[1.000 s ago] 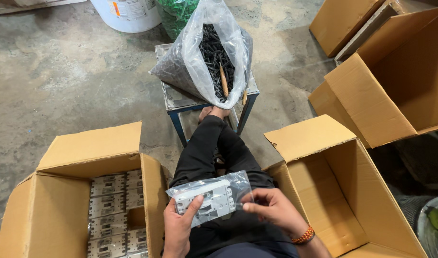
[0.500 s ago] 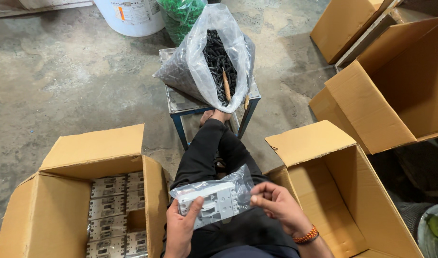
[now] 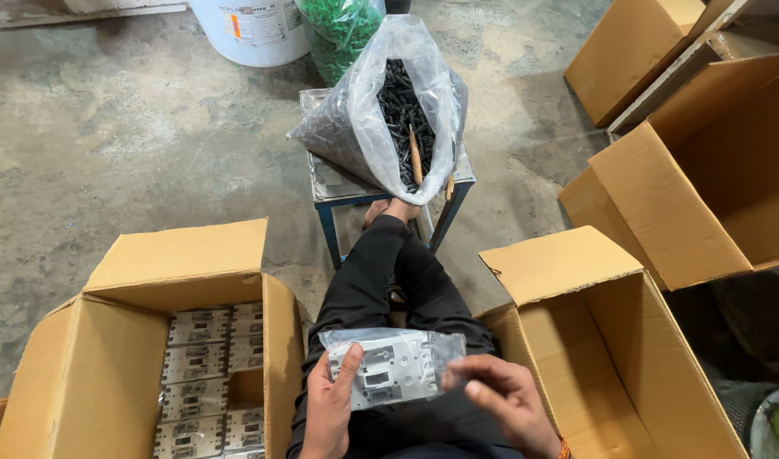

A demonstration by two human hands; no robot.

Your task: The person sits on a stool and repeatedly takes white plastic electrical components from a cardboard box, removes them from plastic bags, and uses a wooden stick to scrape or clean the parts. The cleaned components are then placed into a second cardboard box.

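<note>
Since a moment ago: the right hand has slid off the top of the bagged plate to its right end, and the packet sits a touch lower in the lap
Left hand: grips the left end of the plate, thumb over the front and fingers behind, so the packet stays flat and face-up toward the person
Right hand fingers: loosely curled and pinching the slack plastic at the right edge; whether they close on the plate itself I cannot tell
Plate: a grey moulded part with slots, wrapped in a clear bag, held over the black-trousered thighs, between the two boxes
Left box: open beside the left knee, flaps up, rows of like grey plates stacked flat inside, within easy reach of the left hand
Right box: open by the right knee, nothing visible in the part shown
Stool: blue metal frame just past the feet, carrying a clear sack of black screws with its mouth gaping toward the person
Further off: a white bucket, a green bag and more open cartons on the concrete floor
</note>
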